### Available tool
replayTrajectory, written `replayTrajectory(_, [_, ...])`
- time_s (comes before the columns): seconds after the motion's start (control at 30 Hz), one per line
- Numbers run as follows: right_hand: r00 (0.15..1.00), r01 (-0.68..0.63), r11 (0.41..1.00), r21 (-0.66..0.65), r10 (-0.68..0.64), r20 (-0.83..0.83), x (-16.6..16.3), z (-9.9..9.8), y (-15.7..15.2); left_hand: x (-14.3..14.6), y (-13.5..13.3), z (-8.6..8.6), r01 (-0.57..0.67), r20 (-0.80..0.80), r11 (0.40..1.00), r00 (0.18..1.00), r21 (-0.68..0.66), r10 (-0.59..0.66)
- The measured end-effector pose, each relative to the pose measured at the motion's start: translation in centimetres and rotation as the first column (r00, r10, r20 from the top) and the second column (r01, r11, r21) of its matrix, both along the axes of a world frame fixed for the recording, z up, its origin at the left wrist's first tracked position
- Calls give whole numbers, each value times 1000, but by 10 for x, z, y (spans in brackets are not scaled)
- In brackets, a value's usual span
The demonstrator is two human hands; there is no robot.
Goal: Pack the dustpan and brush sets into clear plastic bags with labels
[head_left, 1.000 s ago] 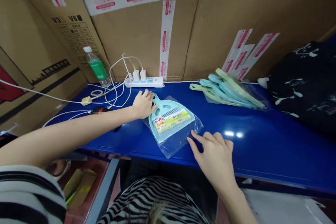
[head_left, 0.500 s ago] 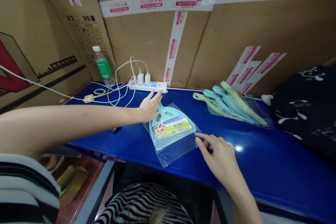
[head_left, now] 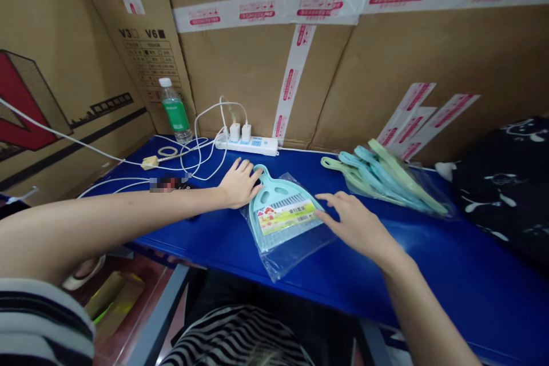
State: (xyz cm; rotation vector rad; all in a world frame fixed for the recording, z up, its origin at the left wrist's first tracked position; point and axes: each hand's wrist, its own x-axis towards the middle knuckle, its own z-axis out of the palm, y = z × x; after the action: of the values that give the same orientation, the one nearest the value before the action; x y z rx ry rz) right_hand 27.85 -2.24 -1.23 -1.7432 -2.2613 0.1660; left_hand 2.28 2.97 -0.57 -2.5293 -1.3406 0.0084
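Bagged dustpan (head_left: 286,209), one: flat by table (head_left: 343,280) near edge. Left hand (head_left: 240,184) loosely spread at its narrow end; right hand (head_left: 354,223) open at its right side. Apparent step: steadying; next move calls for firmer hold

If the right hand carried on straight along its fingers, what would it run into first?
Most likely the right edge of the blue dustpan in its clear bag. The right hand's fingertips look almost there; this single view can't settle whether they already touch.
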Motion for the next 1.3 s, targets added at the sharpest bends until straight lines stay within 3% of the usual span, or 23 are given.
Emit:
replayTrajectory(0.07, [990, -140, 986, -95, 137, -29, 4, 7, 11, -1, -1, -2, -8, 37, 1000, 999, -1, 8])
replayTrajectory(0.13, [949, -310, 930, -200, 288, -130, 9, 10, 22, -1, -2, -4, -7, 45, 1000, 999, -4, 7])
replayTrajectory(0.23, [902, -418, 861, -291, 354, -248, 16, 10, 31, -3, 0, -4, 24, 46, 1000, 999, -5, -24])
replayTrajectory(0.37, [895, -413, 869, -274, 331, -300, 17, 4, 29, -6, 6, -4, 70, 56, 997, 996, -19, -69])
replayTrajectory(0.57, [838, -496, 841, -217, 398, -373, 9, -1, 18, -6, 17, -1, 121, 67, 991, 991, -61, -117])
replayTrajectory(0.77, [855, -453, 860, -236, 345, -387, -1, 0, 8, -2, 25, 6, 160, 52, 979, 987, -127, -155])
replayTrajectory(1.07, [837, -433, 870, -236, 291, -463, -2, -5, 11, 0, 24, 7, 151, 246, 967, 964, -204, -99])
replayTrajectory(1.3, [853, -410, 880, -240, 278, -441, -3, -12, 13, -1, 13, 7, 169, 243, 955, 964, -245, -108])
